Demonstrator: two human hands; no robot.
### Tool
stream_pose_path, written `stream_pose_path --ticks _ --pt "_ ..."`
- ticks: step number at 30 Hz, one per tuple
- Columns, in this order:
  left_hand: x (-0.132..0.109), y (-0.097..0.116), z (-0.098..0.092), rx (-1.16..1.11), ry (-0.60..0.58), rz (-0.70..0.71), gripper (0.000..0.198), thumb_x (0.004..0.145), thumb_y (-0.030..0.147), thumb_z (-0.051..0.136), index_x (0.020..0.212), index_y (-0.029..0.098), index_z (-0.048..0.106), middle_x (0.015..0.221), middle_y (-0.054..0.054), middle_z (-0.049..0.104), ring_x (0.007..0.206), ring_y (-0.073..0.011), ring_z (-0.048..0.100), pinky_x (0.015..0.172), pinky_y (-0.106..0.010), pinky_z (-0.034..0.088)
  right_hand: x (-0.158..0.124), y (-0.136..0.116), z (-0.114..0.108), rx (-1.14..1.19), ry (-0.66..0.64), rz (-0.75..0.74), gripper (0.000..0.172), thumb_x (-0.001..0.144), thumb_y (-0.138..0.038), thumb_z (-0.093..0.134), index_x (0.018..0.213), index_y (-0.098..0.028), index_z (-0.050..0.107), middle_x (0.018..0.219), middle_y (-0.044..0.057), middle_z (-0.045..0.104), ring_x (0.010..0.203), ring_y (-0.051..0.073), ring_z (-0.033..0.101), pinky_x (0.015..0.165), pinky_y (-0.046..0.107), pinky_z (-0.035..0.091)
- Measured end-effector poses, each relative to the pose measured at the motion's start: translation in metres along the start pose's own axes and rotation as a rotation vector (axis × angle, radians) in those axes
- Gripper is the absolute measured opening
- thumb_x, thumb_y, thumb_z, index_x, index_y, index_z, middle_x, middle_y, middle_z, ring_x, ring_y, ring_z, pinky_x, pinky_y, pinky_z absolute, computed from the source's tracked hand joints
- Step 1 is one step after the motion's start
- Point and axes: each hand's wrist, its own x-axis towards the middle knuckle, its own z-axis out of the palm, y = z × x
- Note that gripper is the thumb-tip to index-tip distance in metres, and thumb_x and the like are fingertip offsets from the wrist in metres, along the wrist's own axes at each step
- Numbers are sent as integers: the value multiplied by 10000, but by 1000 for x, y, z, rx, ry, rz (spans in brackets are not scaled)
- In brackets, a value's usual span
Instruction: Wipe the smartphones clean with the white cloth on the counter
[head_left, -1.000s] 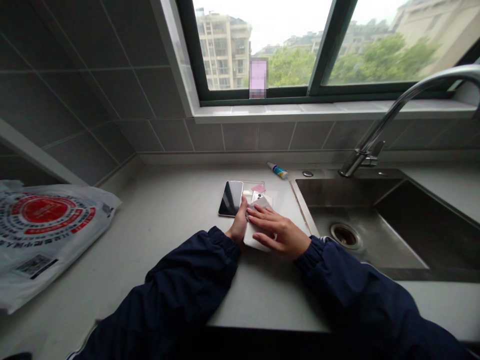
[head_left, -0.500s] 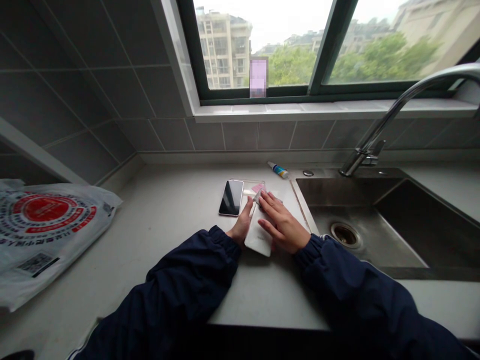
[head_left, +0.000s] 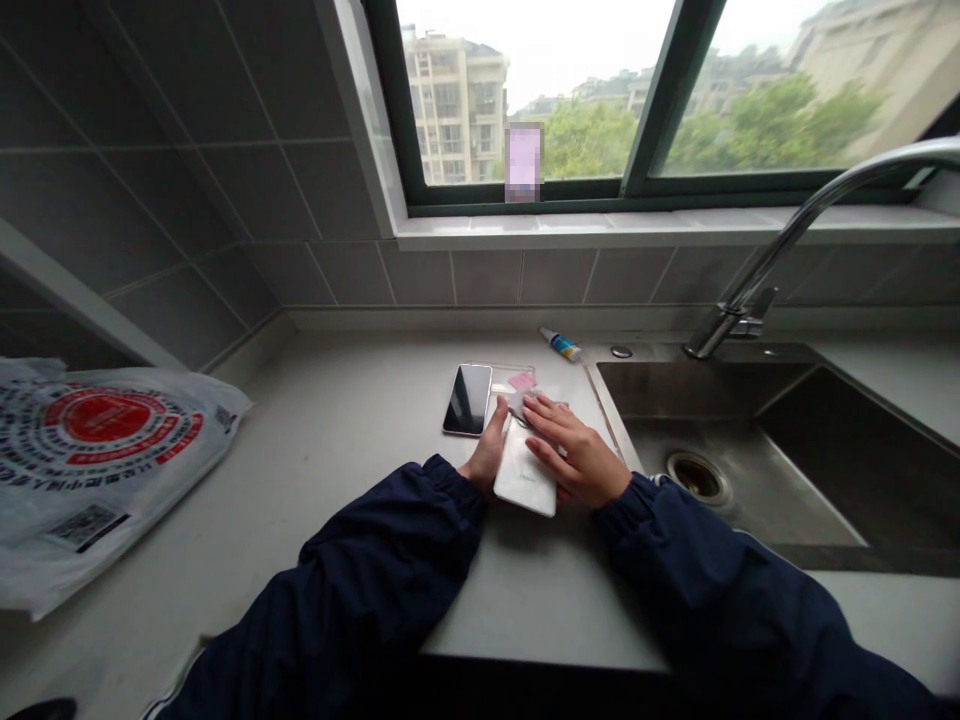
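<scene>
A white phone [head_left: 525, 480] lies back side up across my left hand, tilted, with small dark lettering near its lower end. My left hand [head_left: 486, 450] grips it along the left edge, thumb up. Fingers flat together, my right hand [head_left: 574, 450] presses a thin greyish cloth [head_left: 517, 402] onto the phone's upper part. Most of the cloth and the phone's far end are hidden under these fingers. Just left of my hands, a black-screened phone [head_left: 468, 400] rests face up. Behind them lie a clear flat case [head_left: 499, 370] and a small pink piece [head_left: 522, 381].
A small white-and-blue tube [head_left: 561, 345] lies near the back wall. At right is a steel sink [head_left: 780, 500] with a curved faucet [head_left: 739, 290]. A white plastic bag [head_left: 180, 450] with red print sits on the counter [head_left: 337, 400] at left. A window is ahead.
My right fingers have shifted slightly over the white phone, baring more of its back and lettering. The whole view has moved a little. Both hands keep their hold.
</scene>
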Motion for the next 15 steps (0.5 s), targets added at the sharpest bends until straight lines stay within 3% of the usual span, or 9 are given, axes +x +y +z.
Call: stream_pose_path --ticks 2,6,10,15 --pt "2 -1 -4 -22 -12 18 836 1017 672 169 1527 75 459 1094 -204 750 931 -296 756 916 -415 545 0 -3 -2 26 -6 -16 456 1026 -366 533 1451 -220 608 1505 130 576 1477 331 443 1224 595 360" --pt "8 -5 -10 -90 -57 66 818 1021 671 230 1486 54 498 1178 -208 732 1079 -294 725 1014 -405 507 0 -10 -7 55 -49 -72 417 1021 -349 549 1405 -223 650 1460 120 616 1444 320 492 1216 578 383" --pt "9 -7 -12 -93 -63 101 808 1017 673 272 1459 47 525 1236 -219 711 1144 -296 702 1047 -400 492 1 -11 -7 42 -88 -87 473 1016 -372 558 1467 -231 590 1515 114 565 1486 331 428 1227 598 353" --pt "6 -5 -9 -46 -44 30 781 1022 655 261 1509 91 495 1207 -213 724 1097 -318 720 984 -414 525 0 -4 -1 -18 -82 -32 576 1036 -432 508 1568 -218 451 1621 138 420 1544 345 314 1236 637 296"
